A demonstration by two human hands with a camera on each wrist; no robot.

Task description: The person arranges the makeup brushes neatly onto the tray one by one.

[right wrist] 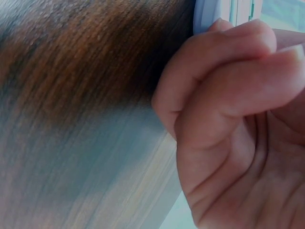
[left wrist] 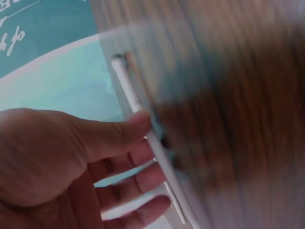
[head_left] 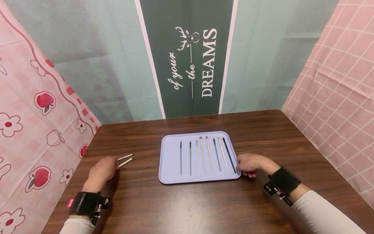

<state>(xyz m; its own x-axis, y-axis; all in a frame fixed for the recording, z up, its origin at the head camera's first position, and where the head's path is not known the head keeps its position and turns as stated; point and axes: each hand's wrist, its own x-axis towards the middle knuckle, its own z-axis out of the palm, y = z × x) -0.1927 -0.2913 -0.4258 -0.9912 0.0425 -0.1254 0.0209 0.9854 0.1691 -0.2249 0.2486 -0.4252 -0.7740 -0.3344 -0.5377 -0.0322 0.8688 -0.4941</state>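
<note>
At the table's left, my left hand (head_left: 103, 169) pinches a white-handled makeup brush (left wrist: 164, 160) between thumb and fingers. A second, thinner light brush (head_left: 125, 156) lies beside it near the fingertips; whether the fingers hold it too I cannot tell. On the pale lilac tray (head_left: 170, 159) several makeup brushes lie side by side, some with grey handles, some white, and a black brush (head_left: 229, 155) is the rightmost. My right hand (head_left: 252, 163) grips the tray's right edge near the front corner, its fingers curled in the right wrist view. The thumb's contact is partly hidden there.
The dark wood table (head_left: 187, 208) carries the tray near its middle. A green curtain with white lettering (head_left: 193, 65) hangs behind the table. Pink patterned cloth (head_left: 38, 130) hangs on the left, and pink checked cloth (head_left: 339, 91) on the right.
</note>
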